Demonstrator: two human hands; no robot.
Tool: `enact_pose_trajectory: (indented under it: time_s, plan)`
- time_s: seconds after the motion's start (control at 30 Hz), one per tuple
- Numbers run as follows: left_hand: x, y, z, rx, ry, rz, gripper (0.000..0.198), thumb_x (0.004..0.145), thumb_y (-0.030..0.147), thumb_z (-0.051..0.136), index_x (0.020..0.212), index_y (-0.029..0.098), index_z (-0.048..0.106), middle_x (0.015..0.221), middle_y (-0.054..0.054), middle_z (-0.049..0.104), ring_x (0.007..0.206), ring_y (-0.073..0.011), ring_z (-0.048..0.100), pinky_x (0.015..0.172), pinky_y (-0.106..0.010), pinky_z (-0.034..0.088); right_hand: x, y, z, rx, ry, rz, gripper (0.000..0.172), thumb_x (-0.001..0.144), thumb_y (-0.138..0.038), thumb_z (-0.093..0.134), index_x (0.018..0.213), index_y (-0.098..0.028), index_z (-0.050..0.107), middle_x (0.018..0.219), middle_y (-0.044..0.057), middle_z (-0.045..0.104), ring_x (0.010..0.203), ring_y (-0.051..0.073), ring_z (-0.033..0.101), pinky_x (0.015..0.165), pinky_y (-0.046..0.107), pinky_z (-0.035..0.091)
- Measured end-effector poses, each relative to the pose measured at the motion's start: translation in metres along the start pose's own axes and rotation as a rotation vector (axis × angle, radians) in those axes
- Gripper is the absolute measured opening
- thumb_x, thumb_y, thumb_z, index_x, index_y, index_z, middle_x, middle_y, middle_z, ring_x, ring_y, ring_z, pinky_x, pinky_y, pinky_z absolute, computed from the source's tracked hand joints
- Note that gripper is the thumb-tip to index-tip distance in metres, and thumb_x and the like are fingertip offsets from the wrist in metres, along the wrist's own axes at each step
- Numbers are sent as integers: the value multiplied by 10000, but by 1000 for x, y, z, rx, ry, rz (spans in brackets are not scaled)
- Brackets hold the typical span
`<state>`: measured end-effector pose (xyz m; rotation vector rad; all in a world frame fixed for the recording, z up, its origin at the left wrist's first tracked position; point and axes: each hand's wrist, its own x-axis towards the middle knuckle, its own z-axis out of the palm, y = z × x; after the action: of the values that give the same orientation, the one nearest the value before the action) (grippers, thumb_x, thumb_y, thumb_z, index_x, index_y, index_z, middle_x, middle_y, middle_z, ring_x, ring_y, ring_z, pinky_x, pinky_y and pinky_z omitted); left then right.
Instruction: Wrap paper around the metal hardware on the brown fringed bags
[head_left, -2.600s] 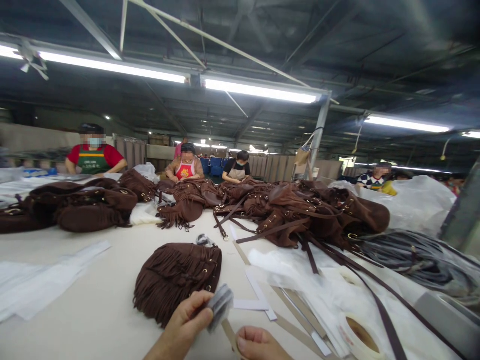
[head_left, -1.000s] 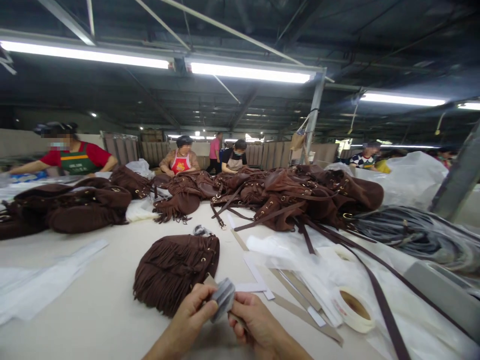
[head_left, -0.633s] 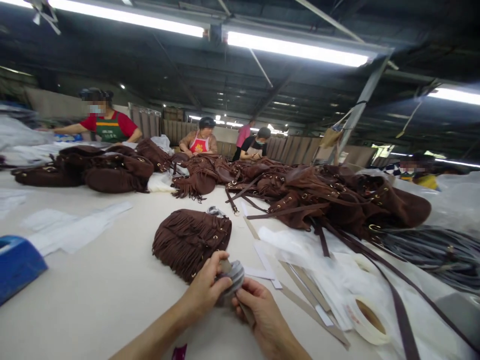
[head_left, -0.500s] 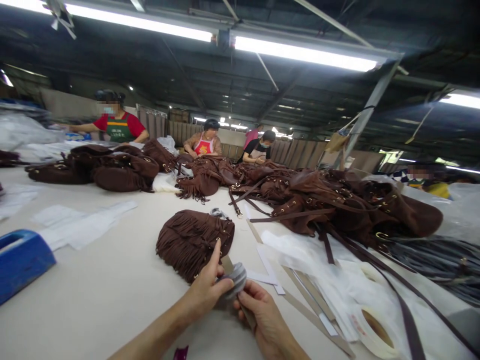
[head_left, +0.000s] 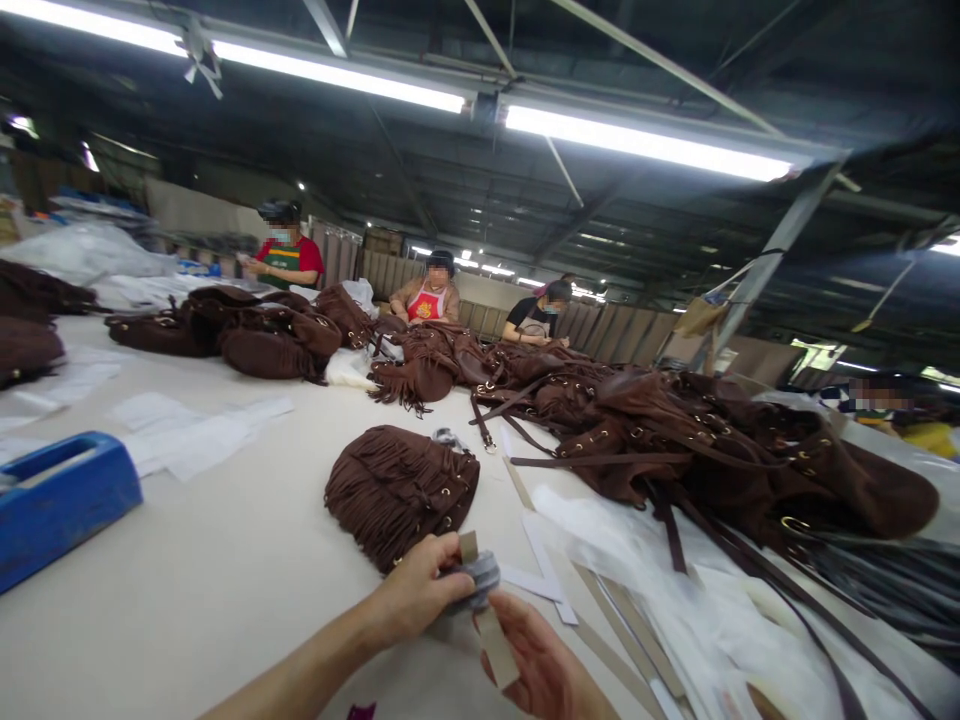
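One grey wrapped piece (head_left: pixel 484 580) sits over the near part of the pale table (head_left: pixel 247 590), pinched between thumb and fingers of the left hand (head_left: pixel 412 592). One tan strip (head_left: pixel 498 652) shows on both sides of it, long axis running from eleven to five o'clock. The right hand (head_left: pixel 536 650), at five o'clock, has its fingers against the strip's lower end; whether they are closed on it, I cannot tell.

Between ten and eleven o'clock lies one fringed brown handbag (head_left: pixel 397 485), its eyeleted edge turned towards three. A single blue plastic holder (head_left: pixel 67 505) stands at nine. From one to two o'clock stretches a heap of brown bags (head_left: pixel 645 420), too tangled to count.

Three aproned co-workers (head_left: pixel 427 300) line the far side, eleven to just past twelve. Lit tube lamps (head_left: pixel 645 142) hang under a dark trussed roof.
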<state>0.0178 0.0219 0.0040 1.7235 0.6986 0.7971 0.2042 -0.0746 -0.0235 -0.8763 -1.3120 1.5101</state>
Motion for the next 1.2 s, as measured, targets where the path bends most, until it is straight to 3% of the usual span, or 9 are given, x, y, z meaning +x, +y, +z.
enact_pose_trajectory:
  time_s: [0.07, 0.17, 0.33, 0.47, 0.6, 0.83, 0.93, 1.07, 1.2]
  plan:
    - [-1, 3, -1, 3, -27, 8, 108, 717, 188, 536, 788, 147, 607, 742, 15, 600, 718, -142, 502, 636, -230, 368, -4, -5, -5, -150, -53, 29, 710, 682, -301, 761, 1336, -303, 484, 1356, 95, 514, 1239, 258, 494, 921, 326, 444]
    - [-3, 7, -2, 109, -29, 30, 99, 725, 176, 523, 776, 160, 606, 758, 14, 593, 770, -159, 496, 683, -250, 364, -2, -8, -4, -563, -46, -143, 433, 777, -176, 604, 1191, -299, 622, 1152, 78, 636, 1045, 234, 602, 827, 292, 481]
    - [-9, 10, 2, 326, -36, -1, 66, 750, 198, 557, 784, 188, 612, 811, 12, 531, 866, -180, 481, 752, -263, 350, 13, -11, 6, -1006, 234, -427, 190, 882, -182, 506, 782, -248, 654, 773, 15, 589, 718, 155, 577, 664, 223, 444]
    - [-12, 10, 6, 418, -72, 18, 42, 779, 206, 576, 799, 205, 613, 832, 9, 484, 881, -176, 468, 772, -261, 347, 27, -22, 9, -1003, 307, -446, 139, 822, -173, 585, 693, -221, 605, 828, 19, 555, 733, 153, 546, 656, 230, 424]
    - [-14, 10, 6, 452, -93, 37, 41, 809, 203, 558, 819, 209, 597, 869, -2, 480, 903, -178, 457, 799, -274, 347, 38, -26, 7, -751, 369, -235, 211, 712, -135, 650, 606, -207, 482, 726, -14, 562, 614, 128, 478, 570, 226, 380]
    - [-17, 10, 9, 519, -77, 105, 43, 777, 158, 566, 757, 193, 550, 868, -9, 494, 921, -184, 442, 824, -299, 343, 39, -14, 3, -457, 370, 16, 150, 676, -154, 656, 792, -212, 581, 606, -64, 511, 518, 120, 458, 478, 218, 359]
    - [-15, 11, 12, 565, -74, 73, 45, 797, 208, 582, 762, 196, 556, 867, -11, 506, 914, -192, 440, 830, -321, 348, 37, -18, 1, -700, 330, -123, 79, 758, -177, 642, 693, -209, 610, 618, -25, 559, 600, 153, 520, 568, 250, 390]
    - [-13, 15, 14, 693, -179, 104, 87, 806, 125, 545, 780, 208, 545, 838, 10, 560, 914, -197, 439, 990, -452, 272, 34, -24, 0, -1122, 213, -521, 171, 852, -172, 569, 709, -233, 639, 740, 26, 647, 750, 193, 569, 714, 300, 394]
    - [-15, 18, 17, 772, -214, 172, 134, 852, 108, 468, 808, 221, 526, 837, 17, 564, 918, -194, 449, 1090, -563, 115, 30, -15, 0, -1206, 241, -582, 231, 910, -181, 483, 779, -240, 664, 729, 47, 646, 705, 182, 588, 654, 270, 412]
